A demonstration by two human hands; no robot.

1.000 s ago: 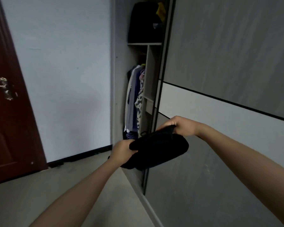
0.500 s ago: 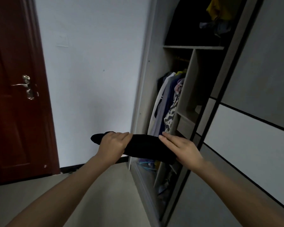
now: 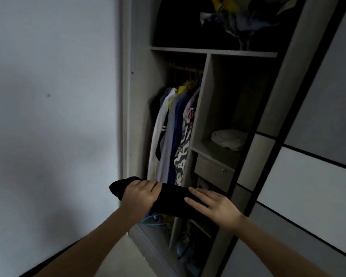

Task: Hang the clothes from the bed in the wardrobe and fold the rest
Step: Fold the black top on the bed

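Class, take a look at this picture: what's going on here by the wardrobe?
A person stands at the open wardrobe, holding a folded black garment out in front of it. The left hand grips the garment's left end, while the right hand rests flat on its right part, fingers straight. Behind, hanging clothes fill the rail section and a pale folded item lies on a shelf. The garment is not yet put down.

Head camera, close to open wardrobe, facing forward, seemingly tilted.
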